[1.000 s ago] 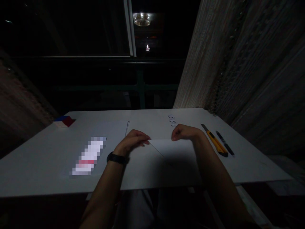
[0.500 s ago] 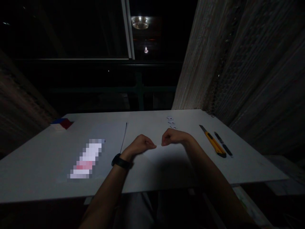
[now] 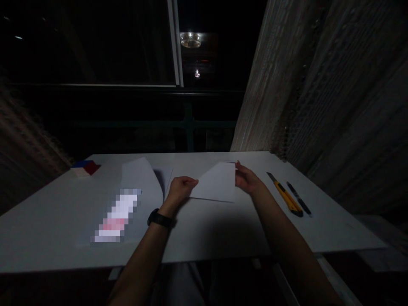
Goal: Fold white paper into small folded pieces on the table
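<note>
Shifted up between my left hand (image 3: 182, 188) and right hand (image 3: 247, 179) since the earlier frame, the white paper (image 3: 218, 182) is pinched by the left, the right's hold beside the opposite edge unclear, one slanting fold apparently made, what remains impossible to judge

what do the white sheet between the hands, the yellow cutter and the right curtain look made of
White sheet: matte paper, by its thin edge and plain surface.
Yellow cutter: likely plastic body, evenly coloured with black parts; the grey blade is probably metal.
Right curtain: apparently matte fabric, finely streaked; too dim to tell the fibre.
</note>
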A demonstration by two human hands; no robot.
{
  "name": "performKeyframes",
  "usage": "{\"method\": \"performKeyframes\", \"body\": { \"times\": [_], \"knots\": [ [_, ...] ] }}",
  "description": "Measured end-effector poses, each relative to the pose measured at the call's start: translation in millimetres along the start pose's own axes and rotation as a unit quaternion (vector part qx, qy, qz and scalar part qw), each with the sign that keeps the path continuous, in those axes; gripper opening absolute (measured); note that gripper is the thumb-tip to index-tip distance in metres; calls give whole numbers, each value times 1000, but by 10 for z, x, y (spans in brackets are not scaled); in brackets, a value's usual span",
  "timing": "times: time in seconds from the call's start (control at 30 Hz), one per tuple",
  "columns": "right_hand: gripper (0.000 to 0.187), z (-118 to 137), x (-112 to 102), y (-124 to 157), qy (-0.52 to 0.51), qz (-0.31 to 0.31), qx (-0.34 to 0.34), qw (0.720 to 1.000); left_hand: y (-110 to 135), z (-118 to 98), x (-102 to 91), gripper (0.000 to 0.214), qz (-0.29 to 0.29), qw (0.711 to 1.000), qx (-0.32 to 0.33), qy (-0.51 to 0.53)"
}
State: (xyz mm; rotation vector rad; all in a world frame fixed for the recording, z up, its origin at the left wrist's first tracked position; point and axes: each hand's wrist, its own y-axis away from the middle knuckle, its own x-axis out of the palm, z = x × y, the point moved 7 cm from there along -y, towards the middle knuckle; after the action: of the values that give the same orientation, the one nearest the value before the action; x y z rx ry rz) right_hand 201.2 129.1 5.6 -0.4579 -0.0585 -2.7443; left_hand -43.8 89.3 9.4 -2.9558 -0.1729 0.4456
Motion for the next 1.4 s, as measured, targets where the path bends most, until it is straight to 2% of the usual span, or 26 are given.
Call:
{"method": "performKeyframes", "body": {
  "times": [0.07,0.13,0.27,0.3,0.33,0.4,0.43,0.5,0.63,0.73,0.8,0.9,0.97,1.07,1.2,1.4],
  "knots": [
    [48,-22,89,-7,-46,7,-7,999,5,-21,-92,27,-71,996,-8,59],
    [50,-47,234,-5,-72,26,-18,997,22,-34,-151,28,-117,988,-11,105],
    [50,-232,647,-12,-57,74,8,996,54,-26,-159,31,-144,978,-22,147],
    [47,-281,718,-27,-47,62,10,997,61,-23,-150,31,-147,978,-24,149],
    [44,-310,741,-49,-43,23,-3,999,69,-23,-137,31,-148,977,-25,150],
    [45,-317,698,-76,-61,-80,-55,993,81,-30,-88,31,-132,978,-28,158],
    [46,-333,674,-83,-65,-112,-63,990,86,-37,-52,32,-115,979,-32,167],
    [46,-348,626,-96,-56,-137,-64,987,102,-50,29,34,-74,976,-46,199],
    [46,-336,564,-107,15,-77,-21,997,147,-88,130,39,-16,963,-70,259],
    [48,-362,570,-97,73,-12,31,997,157,-134,159,40,19,956,-52,289],
    [46,-369,571,-93,92,-4,46,995,153,-127,139,39,16,954,-47,297],
    [46,-332,589,-87,63,-34,13,997,144,-62,87,34,-15,953,-70,293],
    [48,-337,657,-76,38,-31,-1,999,139,-39,68,31,-28,951,-77,299],
    [43,-416,744,-63,45,-28,21,998,134,-32,51,31,-40,945,-78,314],
    [33,-470,697,-76,75,-58,38,995,126,-23,-1,31,-66,942,-79,318],
    [34,-475,627,-104,79,-48,35,995,103,-9,-60,34,-79,944,-61,315]
  ]
}}
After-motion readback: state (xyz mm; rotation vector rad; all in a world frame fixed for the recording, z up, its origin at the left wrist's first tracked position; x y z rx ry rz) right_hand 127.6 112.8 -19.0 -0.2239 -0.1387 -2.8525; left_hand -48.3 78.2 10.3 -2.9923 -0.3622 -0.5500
